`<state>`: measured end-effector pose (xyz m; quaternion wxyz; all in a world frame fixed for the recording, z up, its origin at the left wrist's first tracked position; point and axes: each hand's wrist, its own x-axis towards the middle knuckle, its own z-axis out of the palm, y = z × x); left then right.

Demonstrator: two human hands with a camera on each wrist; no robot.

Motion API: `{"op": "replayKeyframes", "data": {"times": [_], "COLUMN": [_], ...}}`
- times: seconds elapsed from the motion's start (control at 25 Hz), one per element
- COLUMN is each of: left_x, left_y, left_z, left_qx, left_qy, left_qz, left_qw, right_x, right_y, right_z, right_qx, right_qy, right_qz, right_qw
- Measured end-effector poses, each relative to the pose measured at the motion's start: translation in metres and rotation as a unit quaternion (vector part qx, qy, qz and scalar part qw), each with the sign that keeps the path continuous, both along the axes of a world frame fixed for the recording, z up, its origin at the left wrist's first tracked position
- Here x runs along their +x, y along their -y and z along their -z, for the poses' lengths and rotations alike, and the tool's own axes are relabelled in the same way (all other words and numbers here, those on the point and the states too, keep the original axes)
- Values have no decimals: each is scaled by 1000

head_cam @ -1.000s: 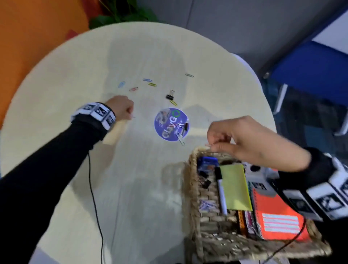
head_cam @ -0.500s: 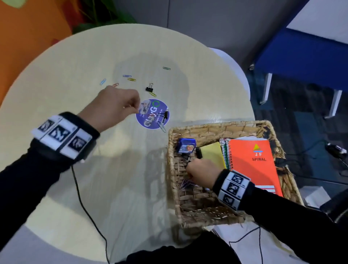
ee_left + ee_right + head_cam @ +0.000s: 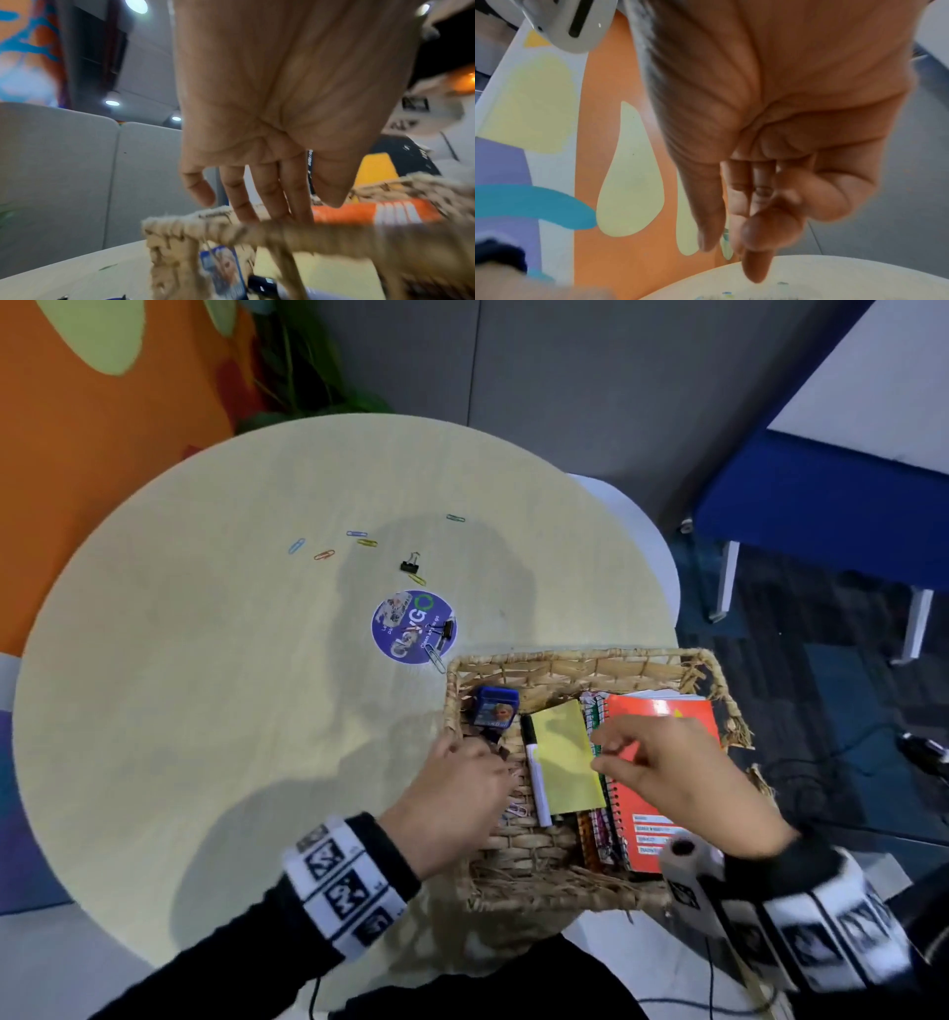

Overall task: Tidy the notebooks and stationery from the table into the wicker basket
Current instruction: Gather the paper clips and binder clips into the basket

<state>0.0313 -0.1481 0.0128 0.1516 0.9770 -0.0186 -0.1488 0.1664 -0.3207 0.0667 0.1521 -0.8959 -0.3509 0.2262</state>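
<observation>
The wicker basket (image 3: pixel 565 660) sits at the table's near right edge. It holds an orange spiral notebook (image 3: pixel 657 708), a yellow sticky pad (image 3: pixel 562 762), a black-capped white marker (image 3: pixel 536 783), a small blue box (image 3: pixel 495 708) and paper clips (image 3: pixel 516 810). My left hand (image 3: pixel 482 760) reaches over the basket's left rim (image 3: pixel 321 235), and its fingers (image 3: pixel 257 192) point straight down with nothing visible in them. My right hand (image 3: pixel 598 755) hovers above the notebooks, loosely curled, holding nothing visible in the right wrist view (image 3: pixel 744 233).
Several coloured paper clips (image 3: pixel 323 554) and a black binder clip (image 3: pixel 409 565) lie on the round table (image 3: pixel 205 711). Another binder clip (image 3: pixel 448 629) and a paper clip rest on a purple round sticker (image 3: pixel 405 629). A blue bench (image 3: pixel 821 516) stands at the right.
My left hand left the table near the sticker and now reaches into the basket's left side. My right hand rose out of the basket to hover over the notebooks.
</observation>
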Motion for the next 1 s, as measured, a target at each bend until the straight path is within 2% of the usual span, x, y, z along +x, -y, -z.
{"op": "replayKeyframes", "data": {"times": [0.12,0.32,0.44,0.52,0.6,0.64,0.68,0.72,0.8,0.92,1.0], "left_x": [4,13,16,15,12,10,8,7,4,4,10], "left_y": [25,39,43,37,19,4,-15,-39,-94,-181,-230], "left_z": [20,37,41,40,28,18,10,4,3,14,25], "left_qx": [96,227,277,240,116,48,-19,-78,-144,-157,-148], "left_qy": [-105,-211,-225,-185,-74,-2,52,91,170,227,224], "left_qz": [34,96,134,119,47,-5,-69,-144,-277,-434,-495], "left_qw": [989,946,924,946,989,999,996,982,935,858,827], "right_x": [-20,-36,-38,-34,-25,-19,-12,-2,17,49,67], "right_y": [30,45,41,35,21,10,-2,-19,-61,-152,-224], "right_z": [-19,-12,1,0,-6,-10,-16,-20,-31,-38,-25], "right_qx": [56,65,47,52,71,78,79,92,119,169,162], "right_qy": [-24,-83,-100,-93,-93,-72,-59,-41,8,30,37], "right_qz": [39,48,29,28,25,14,8,-4,-36,-88,-150], "right_qw": [997,993,994,994,993,994,995,995,992,981,975]}}
